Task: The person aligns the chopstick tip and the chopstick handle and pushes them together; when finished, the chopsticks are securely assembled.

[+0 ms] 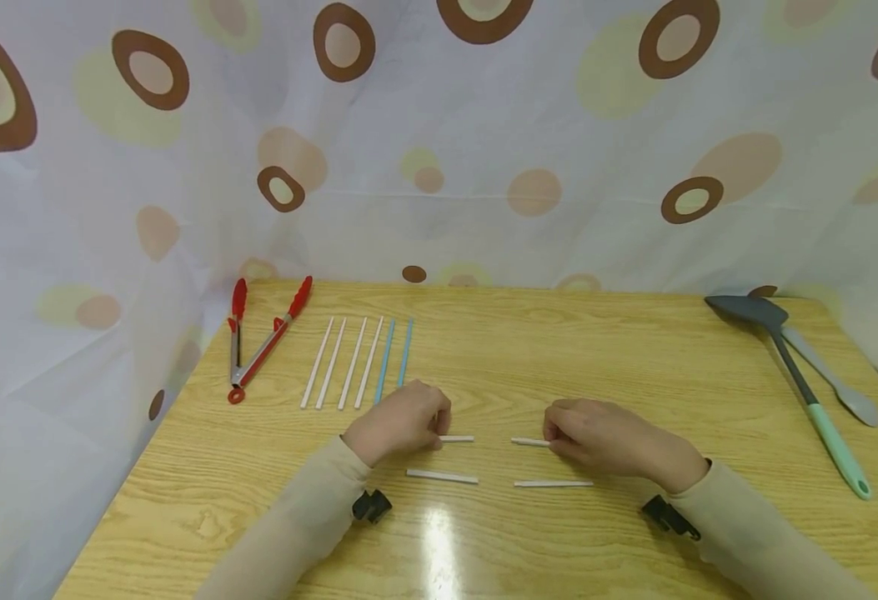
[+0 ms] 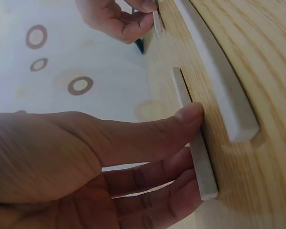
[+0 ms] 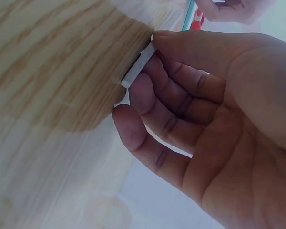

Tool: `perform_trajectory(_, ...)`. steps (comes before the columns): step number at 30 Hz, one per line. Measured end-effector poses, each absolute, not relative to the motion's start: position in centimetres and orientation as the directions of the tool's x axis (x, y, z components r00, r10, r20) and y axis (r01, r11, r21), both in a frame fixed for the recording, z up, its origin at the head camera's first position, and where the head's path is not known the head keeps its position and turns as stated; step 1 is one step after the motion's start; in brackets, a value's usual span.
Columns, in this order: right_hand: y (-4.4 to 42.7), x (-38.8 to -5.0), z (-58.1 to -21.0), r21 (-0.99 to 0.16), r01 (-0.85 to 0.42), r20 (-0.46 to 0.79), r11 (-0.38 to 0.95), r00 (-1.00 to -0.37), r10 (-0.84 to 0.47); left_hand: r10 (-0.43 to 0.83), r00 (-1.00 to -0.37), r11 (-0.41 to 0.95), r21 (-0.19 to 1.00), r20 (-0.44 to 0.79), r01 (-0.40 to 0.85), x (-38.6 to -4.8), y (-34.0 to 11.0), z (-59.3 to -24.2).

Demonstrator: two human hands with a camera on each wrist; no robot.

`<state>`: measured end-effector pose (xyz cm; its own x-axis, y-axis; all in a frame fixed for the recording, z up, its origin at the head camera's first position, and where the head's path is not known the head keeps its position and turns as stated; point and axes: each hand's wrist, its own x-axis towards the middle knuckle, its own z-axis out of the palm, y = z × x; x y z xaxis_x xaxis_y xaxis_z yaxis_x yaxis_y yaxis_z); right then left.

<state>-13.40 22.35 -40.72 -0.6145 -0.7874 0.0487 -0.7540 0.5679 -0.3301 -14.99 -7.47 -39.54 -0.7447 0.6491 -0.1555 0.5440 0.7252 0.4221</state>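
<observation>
My left hand [image 1: 403, 421] pinches a short white stick [image 1: 457, 438] between thumb and fingers, low at the wooden tabletop. In the left wrist view that white stick [image 2: 201, 160] runs past the thumb tip, its near end square. Across a gap, my right hand [image 1: 611, 437] pinches another short white stick [image 1: 530, 442]; the right wrist view shows this stick [image 3: 139, 68] at the thumb tip. Nearer the front lie two more white sticks, one on the left [image 1: 442, 477] and one on the right [image 1: 553, 483], untouched by either hand.
Behind my left hand lie several long white sticks [image 1: 333, 362] and two blue sticks [image 1: 384, 362] side by side. Red-tipped tongs [image 1: 262, 354] are spread at the far left. A dark spatula with a mint handle [image 1: 791, 358] and a grey utensil [image 1: 821, 367] lie at right. Patterned cloth [image 1: 484, 150] hangs behind.
</observation>
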Motion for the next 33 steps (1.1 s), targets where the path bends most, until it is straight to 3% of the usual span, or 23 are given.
perform_trajectory(8,22.3,-13.5,-40.4,-0.31,-0.763,0.128,0.567,-0.625,-0.77,0.63,-0.764,0.74,0.409,-0.141,0.534,-15.0,-7.9,-38.8)
perform_trajectory(12,22.3,-13.9,-39.5,-0.315,-0.77,0.185,0.555,-0.623,-0.76,0.619,-0.785,0.708,0.452,-0.027,0.543,-15.3,-8.1,-37.9)
perform_trajectory(16,22.2,-14.3,-38.0,-0.376,-0.704,0.149,0.602,-0.688,-0.711,0.58,-0.807,0.664,0.512,0.107,0.545,-15.7,-8.0,-37.2)
perform_trajectory(20,22.3,-14.4,-37.2,-0.337,-0.703,0.197,0.627,-0.704,-0.683,0.531,-0.822,0.641,0.536,0.208,0.549,-15.9,-7.8,-36.7)
perform_trajectory(23,22.5,-14.4,-37.0,-0.277,-0.74,0.314,0.613,-0.672,-0.67,0.508,-0.814,0.629,0.524,0.283,0.575,-15.9,-7.8,-36.5)
perform_trajectory(29,22.3,-14.7,-36.1,-0.278,-0.755,0.472,0.594,-0.646,-0.6,0.447,-0.783,0.55,0.558,0.432,0.621,-16.1,-7.8,-36.1)
perform_trajectory(33,22.2,-14.8,-35.5,-0.256,-0.797,0.571,0.547,-0.582,-0.58,0.409,-0.777,0.476,0.614,0.479,0.63,-16.2,-7.8,-35.9)
